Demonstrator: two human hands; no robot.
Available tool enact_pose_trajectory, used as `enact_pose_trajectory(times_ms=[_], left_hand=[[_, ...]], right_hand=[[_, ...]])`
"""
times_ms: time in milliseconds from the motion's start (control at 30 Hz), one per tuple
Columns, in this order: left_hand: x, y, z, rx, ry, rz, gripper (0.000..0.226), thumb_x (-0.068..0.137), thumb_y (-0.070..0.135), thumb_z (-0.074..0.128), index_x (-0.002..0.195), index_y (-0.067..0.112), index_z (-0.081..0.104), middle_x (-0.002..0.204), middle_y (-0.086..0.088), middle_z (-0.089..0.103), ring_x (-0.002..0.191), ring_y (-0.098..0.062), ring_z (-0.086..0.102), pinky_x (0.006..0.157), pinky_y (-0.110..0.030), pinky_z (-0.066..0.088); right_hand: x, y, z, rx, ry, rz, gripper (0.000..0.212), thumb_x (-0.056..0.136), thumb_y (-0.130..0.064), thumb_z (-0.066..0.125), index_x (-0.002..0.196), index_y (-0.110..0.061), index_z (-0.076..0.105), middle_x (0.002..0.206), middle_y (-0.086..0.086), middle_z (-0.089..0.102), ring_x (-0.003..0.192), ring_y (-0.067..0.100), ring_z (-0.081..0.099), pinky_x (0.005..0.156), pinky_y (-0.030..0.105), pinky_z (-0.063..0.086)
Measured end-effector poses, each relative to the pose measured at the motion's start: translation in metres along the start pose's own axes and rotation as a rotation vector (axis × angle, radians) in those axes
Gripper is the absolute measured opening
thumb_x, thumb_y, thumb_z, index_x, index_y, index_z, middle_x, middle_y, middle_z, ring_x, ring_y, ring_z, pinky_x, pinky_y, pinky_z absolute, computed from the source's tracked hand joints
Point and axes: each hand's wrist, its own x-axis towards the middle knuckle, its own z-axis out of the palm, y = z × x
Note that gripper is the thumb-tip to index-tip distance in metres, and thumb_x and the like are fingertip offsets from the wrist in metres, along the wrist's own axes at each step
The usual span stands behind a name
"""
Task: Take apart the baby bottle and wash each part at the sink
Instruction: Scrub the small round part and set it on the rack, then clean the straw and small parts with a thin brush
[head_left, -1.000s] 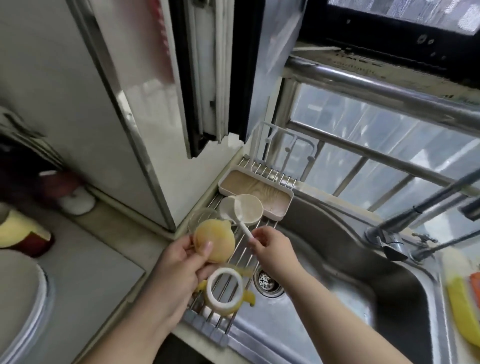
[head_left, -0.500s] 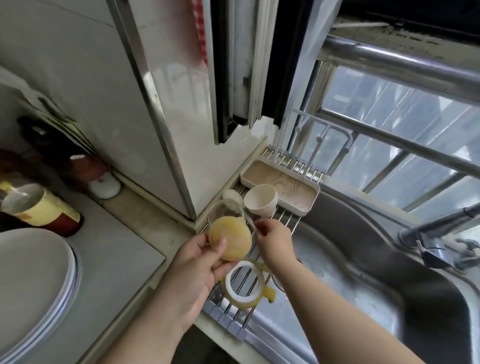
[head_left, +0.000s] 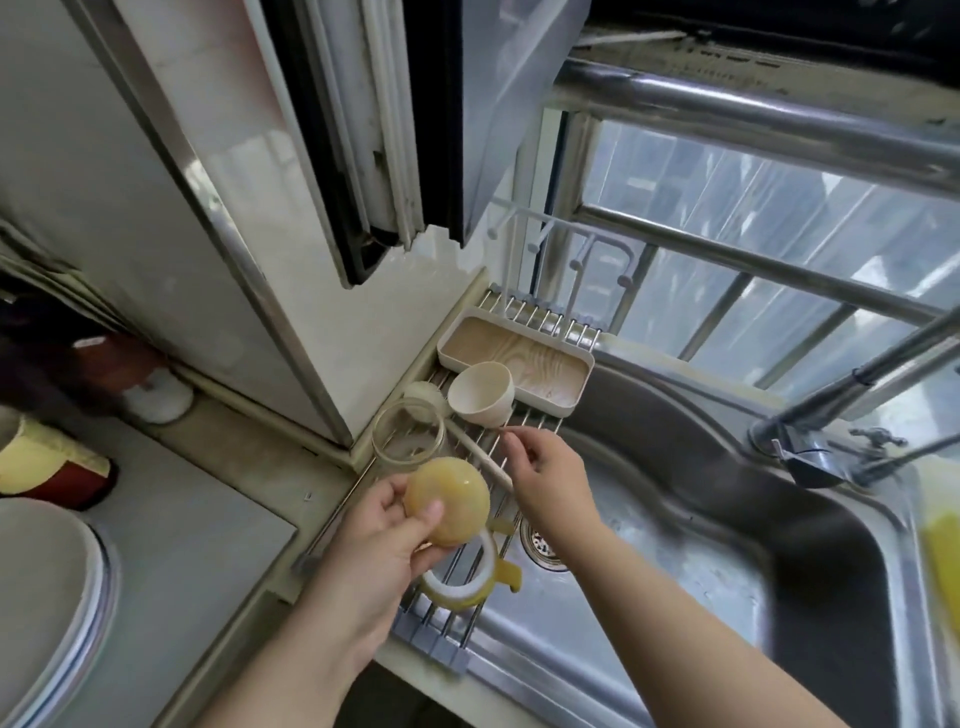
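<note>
Left hand (head_left: 384, 525) gripped yellowish bottle body (head_left: 448, 501), thumb on its near side, held above roll-up rack (head_left: 488, 452) at sink (head_left: 675, 545) edge. Right hand (head_left: 550, 467) over rack, fingers loosely bent, holding nothing visible, just beside long-handled brush (head_left: 483, 457). Yellow collar ring (head_left: 462, 582), clear jar (head_left: 410, 434), cream cup (head_left: 480, 392) lay on rack.

Location: domestic kitchen.
Stainless sink (head_left: 675, 545) with tap (head_left: 810, 447), roll-up drying rack (head_left: 467, 561), stacked plates (head_left: 47, 597) on worktop (head_left: 197, 519), barred window (head_left: 753, 223).
</note>
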Motion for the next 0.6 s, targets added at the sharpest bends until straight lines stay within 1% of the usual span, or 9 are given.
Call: enact_pose_trajectory(times_ms=[67,133,167,233,300,367,467,533,600], left_hand=[[0.004,-0.006,0.004,0.001,0.009,-0.024,0.022,0.09,0.003,0.054,0.112,0.007,0.054,0.11,-0.013,0.066,0.098,-0.025,0.066,0.078,-0.034,0.057],[0.009,-0.011,0.01,-0.019,0.016,-0.046,0.022,0.092,0.003,0.052,0.113,0.007,0.054,0.112,-0.013,0.064,0.097,-0.023,0.066,0.079,-0.034,0.056],[0.011,-0.013,0.014,-0.022,0.015,-0.055,0.02,0.092,0.004,0.052,0.112,0.009,0.055,0.112,-0.012,0.063,0.098,-0.023,0.065,0.078,-0.033,0.056],[0.014,-0.017,0.022,-0.009,0.009,-0.07,0.017,0.092,0.005,0.052,0.103,0.017,0.057,0.111,-0.009,0.062,0.1,-0.023,0.064,0.078,-0.032,0.055],[0.019,-0.019,0.029,0.013,0.014,-0.076,0.018,0.093,0.006,0.053,0.101,0.021,0.058,0.109,-0.007,0.062,0.101,-0.023,0.063,0.079,-0.032,0.054],[0.024,-0.021,0.035,0.049,0.012,-0.068,0.023,0.094,0.007,0.052,0.113,0.017,0.058,0.108,-0.008,0.063,0.1,-0.022,0.063,0.078,-0.029,0.054],[0.025,-0.019,0.034,0.077,0.009,-0.083,0.044,0.095,0.01,0.052,0.138,0.01,0.042,0.122,-0.009,0.058,0.11,-0.02,0.058,0.086,-0.029,0.05],[0.022,-0.017,0.026,0.108,0.034,-0.067,0.049,0.095,0.012,0.053,0.141,0.012,0.037,0.122,-0.004,0.056,0.108,-0.017,0.057,0.088,-0.03,0.048],[0.017,-0.016,0.016,0.166,0.057,-0.027,0.039,0.094,0.013,0.054,0.132,0.016,0.045,0.113,0.001,0.058,0.101,-0.013,0.06,0.084,-0.029,0.05]], right_hand=[[-0.015,-0.006,-0.017,0.23,-0.191,0.021,0.024,0.099,-0.032,0.044,0.108,-0.028,0.065,0.084,-0.013,0.066,0.078,0.006,0.061,0.072,0.024,0.047],[-0.027,-0.006,-0.03,0.309,-0.358,0.004,0.02,0.097,-0.031,0.048,0.108,-0.031,0.065,0.082,-0.013,0.067,0.071,0.005,0.062,0.068,0.025,0.051],[-0.03,-0.004,-0.034,0.274,-0.37,-0.013,0.016,0.094,-0.03,0.055,0.106,-0.033,0.066,0.082,-0.012,0.067,0.069,0.004,0.061,0.068,0.025,0.052],[-0.033,-0.001,-0.039,0.184,-0.308,-0.021,0.017,0.087,-0.026,0.067,0.103,-0.033,0.068,0.087,-0.008,0.068,0.071,0.004,0.061,0.072,0.026,0.054],[-0.032,0.001,-0.038,0.169,-0.274,0.024,0.021,0.084,-0.025,0.07,0.103,-0.033,0.067,0.091,-0.006,0.067,0.077,0.007,0.063,0.075,0.028,0.055],[-0.03,0.003,-0.035,0.231,-0.293,0.111,0.021,0.084,-0.021,0.07,0.101,-0.031,0.065,0.093,-0.004,0.065,0.082,0.013,0.065,0.078,0.031,0.057],[-0.016,0.007,-0.03,0.549,-0.291,0.293,0.02,0.086,-0.003,0.064,0.098,-0.018,0.06,0.09,0.005,0.06,0.081,0.018,0.062,0.076,0.031,0.056],[-0.003,0.009,-0.029,0.61,-0.251,0.377,0.018,0.089,0.003,0.059,0.098,-0.012,0.056,0.084,0.007,0.058,0.077,0.019,0.06,0.072,0.029,0.055],[0.011,0.013,-0.022,0.49,-0.263,0.402,0.016,0.089,0.003,0.057,0.098,-0.01,0.055,0.079,0.007,0.056,0.067,0.016,0.056,0.065,0.025,0.052]])
